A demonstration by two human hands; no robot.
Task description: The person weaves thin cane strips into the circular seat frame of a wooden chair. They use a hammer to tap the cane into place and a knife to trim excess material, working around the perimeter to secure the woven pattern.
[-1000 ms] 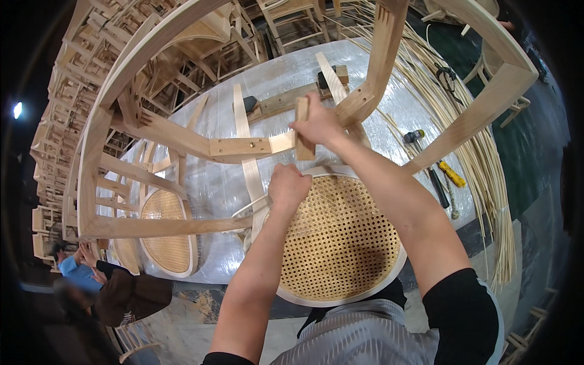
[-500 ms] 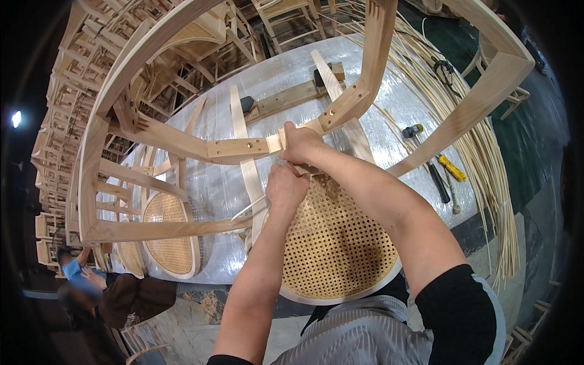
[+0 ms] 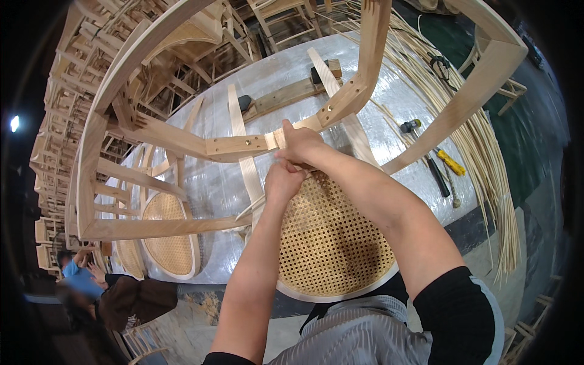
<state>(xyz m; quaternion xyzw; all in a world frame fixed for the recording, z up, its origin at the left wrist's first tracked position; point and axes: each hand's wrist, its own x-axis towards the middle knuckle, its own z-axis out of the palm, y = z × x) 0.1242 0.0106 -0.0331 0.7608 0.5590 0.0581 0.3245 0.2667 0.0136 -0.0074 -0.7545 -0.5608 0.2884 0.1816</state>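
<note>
A pale wooden chair frame [image 3: 234, 147] spans the view in front of me, resting above the table. Around its curved rail runs a binding of pale rattan strip [image 3: 275, 140]. My right hand [image 3: 301, 146] is closed over the rail beside this binding, its thumb pressed on the wood. Just below, my left hand [image 3: 285, 181] pinches the strip under the rail, and a loose tail of strip [image 3: 248, 208] sticks out to its left. Below my hands a round woven cane seat [image 3: 340, 255] with a white rim tilts toward my body. The undersides of both grips are hidden.
Right of the frame lie a black-handled mallet [image 3: 437, 176] and a yellow-handled tool [image 3: 451, 162]. Long rattan canes [image 3: 486, 164] run along the table's right side. Another cane seat [image 3: 167, 234] sits at left. Stacked chair frames [image 3: 67, 128] fill the far left; a person [image 3: 121, 298] works lower left.
Both hands stay at the wrapped rail, with my left hand shifted very slightly. The whole scene moves a little left and up in view.
</note>
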